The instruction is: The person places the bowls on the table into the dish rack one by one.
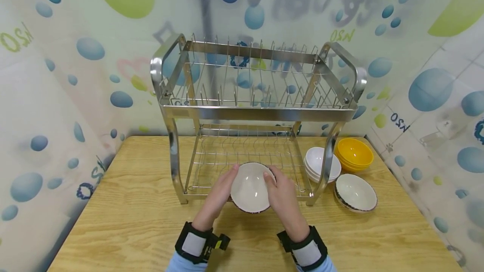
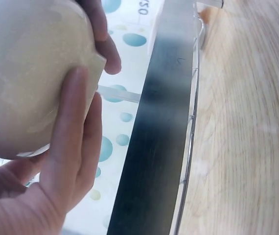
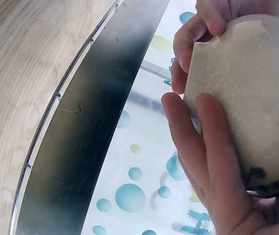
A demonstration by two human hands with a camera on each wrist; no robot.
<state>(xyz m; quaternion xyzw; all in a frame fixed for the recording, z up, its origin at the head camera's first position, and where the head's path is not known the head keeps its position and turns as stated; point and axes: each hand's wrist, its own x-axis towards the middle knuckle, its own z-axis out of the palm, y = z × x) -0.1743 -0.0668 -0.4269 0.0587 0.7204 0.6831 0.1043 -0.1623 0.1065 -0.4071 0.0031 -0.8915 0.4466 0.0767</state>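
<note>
A cream bowl with a dark rim [image 1: 250, 188] is held between both hands, in front of the lower rack, its inside facing up toward the head camera. My left hand [image 1: 222, 188] grips its left side, thumb at the rim. On the right side my right hand [image 1: 283, 196] holds it with the thumb over the rim. From below, the left wrist view shows the bowl's pale outside [image 2: 27, 73] with fingers [image 2: 71, 112] spread along it. The right wrist view has the other fingers [image 3: 218, 142] supporting the underside, where a dark green pattern shows.
A two-tier metal dish rack [image 1: 261, 114] stands on the wooden table [image 1: 132, 205] before a patterned backdrop. Right of it are stacked white bowls [image 1: 321, 163], stacked yellow bowls [image 1: 354, 153] and cream bowls with a dark rim [image 1: 356, 192]. The rack's right leg stands close beside the white stack.
</note>
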